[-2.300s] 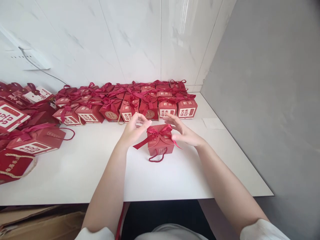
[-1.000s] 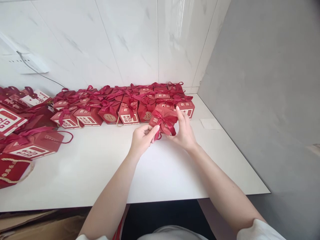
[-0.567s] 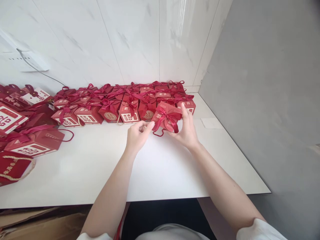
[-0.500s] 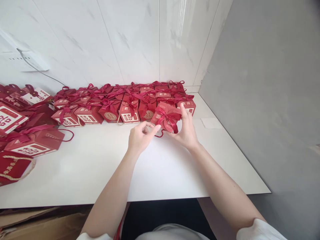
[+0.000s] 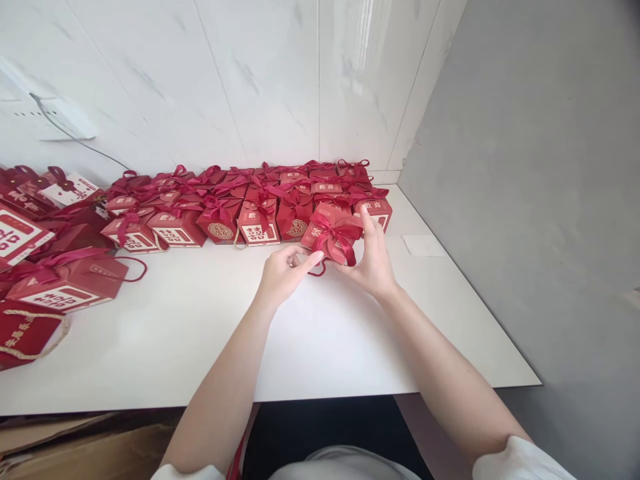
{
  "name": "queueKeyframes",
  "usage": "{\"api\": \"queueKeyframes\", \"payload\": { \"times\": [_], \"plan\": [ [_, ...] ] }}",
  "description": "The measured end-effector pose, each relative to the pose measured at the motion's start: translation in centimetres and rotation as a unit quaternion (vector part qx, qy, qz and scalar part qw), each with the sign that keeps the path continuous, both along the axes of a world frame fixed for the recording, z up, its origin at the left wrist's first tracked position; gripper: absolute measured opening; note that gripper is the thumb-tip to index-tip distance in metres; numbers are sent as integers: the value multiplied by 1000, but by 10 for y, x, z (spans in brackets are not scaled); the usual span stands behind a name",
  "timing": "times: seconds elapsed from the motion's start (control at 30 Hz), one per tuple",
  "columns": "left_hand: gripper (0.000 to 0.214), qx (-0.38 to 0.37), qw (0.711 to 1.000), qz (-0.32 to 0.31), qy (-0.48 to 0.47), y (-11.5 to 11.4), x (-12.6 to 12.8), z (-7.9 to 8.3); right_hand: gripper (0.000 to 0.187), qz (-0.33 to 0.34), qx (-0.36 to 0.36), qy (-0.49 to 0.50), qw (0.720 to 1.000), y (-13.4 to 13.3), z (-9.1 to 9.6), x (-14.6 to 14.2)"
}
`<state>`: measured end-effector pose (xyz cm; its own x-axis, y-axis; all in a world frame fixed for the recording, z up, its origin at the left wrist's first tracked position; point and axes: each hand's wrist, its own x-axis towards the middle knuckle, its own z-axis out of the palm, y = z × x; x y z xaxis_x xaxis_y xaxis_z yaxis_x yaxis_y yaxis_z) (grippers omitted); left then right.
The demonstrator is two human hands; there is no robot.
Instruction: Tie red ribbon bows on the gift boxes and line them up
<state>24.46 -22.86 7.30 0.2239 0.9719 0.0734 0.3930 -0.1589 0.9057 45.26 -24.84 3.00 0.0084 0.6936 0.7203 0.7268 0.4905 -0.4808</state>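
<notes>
A small red gift box [image 5: 320, 219] tied with a dark red satin bow is tilted up between my hands, in front of the rows of boxes. My right hand [image 5: 375, 270] wraps its right side, thumb underneath and fingers along the edge. At the lower left corner, my left hand [image 5: 284, 275] pinches the box with the thumb in front; its curled fingertips are partly hidden. A dark red cord handle [image 5: 318, 270] hangs below the box, between the hands.
Rows of similar red boxes [image 5: 260, 230] line the white tiled wall [image 5: 270, 80]. More boxes [image 5: 70, 280] are piled at the left of the white table [image 5: 330, 347]. A white slip [image 5: 424, 245] lies at right, near the grey wall [image 5: 540, 167]. Cardboard [image 5: 100, 453] is below the table.
Both hands keep their hold on the gift box, which has tipped very slightly. The view has shifted a little; the other boxes stay put.
</notes>
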Motion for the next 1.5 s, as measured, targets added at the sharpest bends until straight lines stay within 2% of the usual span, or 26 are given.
{"api": "queueKeyframes", "payload": {
  "times": [0.17, 0.33, 0.5, 0.57, 0.63, 0.73, 0.87, 1.03, 1.17, 1.27, 1.33, 1.37, 1.43, 1.5],
  "plan": [
    [41, 3, 1000, 16, -1, 1, 1, -2, 114, -6, -2, 16, 1000, -1, 1, -1],
    [41, -85, 995, -33, -30, -2, 0, 2, 113, 2, -3, 2, 1000, -2, 1, 0],
    [37, -144, 967, -103, -185, -3, -3, 9, 111, 7, -9, -8, 1000, -1, 1, 1],
    [38, -157, 950, -107, -248, -2, -7, 11, 112, 8, -8, -13, 1000, -1, 1, 1],
    [37, -159, 945, -100, -269, 0, -11, 13, 113, 10, -8, -11, 1000, -1, 1, 1],
    [39, -158, 955, -96, -233, 2, -14, 15, 113, 10, -5, -3, 1000, -1, 0, 0],
    [40, -144, 982, -83, -93, 1, -13, 16, 112, 12, -4, 23, 1000, -2, 1, -1],
    [34, -142, 986, -76, 42, 2, -13, 10, 112, 35, -3, 26, 999, -3, 0, -5],
    [21, -124, 983, -76, 114, 13, -24, -3, 113, 58, -4, 29, 998, -1, -2, -6],
    [23, -43, 989, 31, 135, 24, -35, -8, 113, 67, 1, 26, 997, -1, -2, -4],
    [20, 47, 989, 117, 80, 28, -38, -6, 113, 76, 4, 16, 997, -2, -1, -3],
    [16, 81, 986, 139, 40, 29, -38, -4, 113, 81, 2, 10, 997, -2, -1, -3],
    [22, 108, 986, 123, -33, 27, -32, 0, 113, 92, -8, -1, 996, -4, 0, -5],
    [38, 91, 992, 54, -74, 20, -23, 2, 115, 106, -20, -7, 994, -5, -1, -7]
  ]
}}
